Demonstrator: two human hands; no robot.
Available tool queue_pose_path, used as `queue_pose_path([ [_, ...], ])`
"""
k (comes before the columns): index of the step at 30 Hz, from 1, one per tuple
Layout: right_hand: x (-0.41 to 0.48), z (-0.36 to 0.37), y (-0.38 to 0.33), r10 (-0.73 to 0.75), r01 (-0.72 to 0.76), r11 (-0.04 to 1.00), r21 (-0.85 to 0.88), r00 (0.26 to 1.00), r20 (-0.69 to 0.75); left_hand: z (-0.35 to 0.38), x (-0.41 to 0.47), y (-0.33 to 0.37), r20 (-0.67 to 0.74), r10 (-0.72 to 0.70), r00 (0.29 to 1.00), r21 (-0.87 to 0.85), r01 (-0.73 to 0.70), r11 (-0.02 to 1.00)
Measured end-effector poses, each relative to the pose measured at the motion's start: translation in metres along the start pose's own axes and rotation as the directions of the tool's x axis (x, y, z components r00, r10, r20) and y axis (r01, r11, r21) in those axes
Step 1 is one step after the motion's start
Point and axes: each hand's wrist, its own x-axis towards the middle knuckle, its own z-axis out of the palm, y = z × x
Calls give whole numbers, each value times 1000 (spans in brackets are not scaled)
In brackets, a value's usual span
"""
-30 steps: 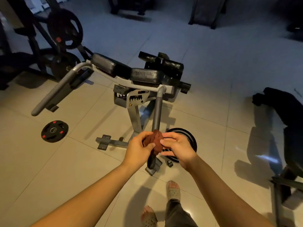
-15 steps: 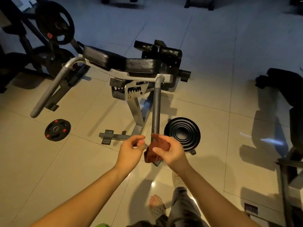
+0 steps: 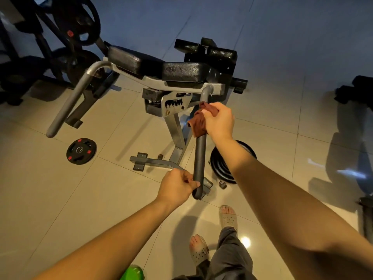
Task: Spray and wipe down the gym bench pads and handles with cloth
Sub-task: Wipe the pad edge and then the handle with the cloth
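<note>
A grey metal bench frame with two black pads [image 3: 181,72] stands on the tiled floor. Its near handle [image 3: 199,158], a dark bar, runs down toward me. My right hand [image 3: 219,120] grips a reddish-brown cloth [image 3: 198,123] wrapped round the upper part of that handle. My left hand [image 3: 177,185] holds the handle's lower end with curled fingers. The far handle [image 3: 68,106], a lighter grey bar, sticks out to the left, untouched. A green object [image 3: 133,272] shows at the bottom edge, mostly cut off.
A small weight plate [image 3: 81,150] lies on the floor at left. A larger black plate [image 3: 226,170] lies behind my right forearm. A plate rack [image 3: 60,37] stands at the far left. Dark equipment [image 3: 355,91] sits at the right. My sandalled feet [image 3: 228,218] are below.
My right hand has slid the cloth up the near handle toward the frame. My left hand let go of the cloth and now holds the handle's lower end. The view tilted down.
</note>
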Motion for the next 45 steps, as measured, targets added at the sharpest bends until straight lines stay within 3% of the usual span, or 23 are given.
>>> queue_pose_path([
  [5,-64,-12,28,-18,15,999,31,994,104,-3,15,0,53,-120,991,-85,124,989],
  [9,-112,-20,55,25,-42,992,117,989,143,6,10,-7,3,-104,995,-123,103,987],
  [13,-68,-8,35,83,-97,987,130,990,111,8,12,-11,9,-96,995,-129,96,987],
  [19,15,-1,-7,63,-64,997,32,998,6,2,18,-4,68,-128,989,-55,132,990],
  [25,-79,-17,45,70,-85,992,92,985,158,2,21,-5,86,-142,986,-54,147,988],
  [29,-106,-19,62,101,-117,990,79,979,174,4,20,-6,97,-125,987,-36,129,991],
  [36,22,-7,1,35,-35,999,-11,998,47,4,22,-6,101,-157,983,-52,162,985],
  [41,6,-7,4,-112,116,983,-142,993,32,7,20,-7,77,-144,987,-57,148,987],
  [45,-17,-11,12,-156,163,975,-148,986,59,6,17,-5,62,-141,988,-41,144,989],
])
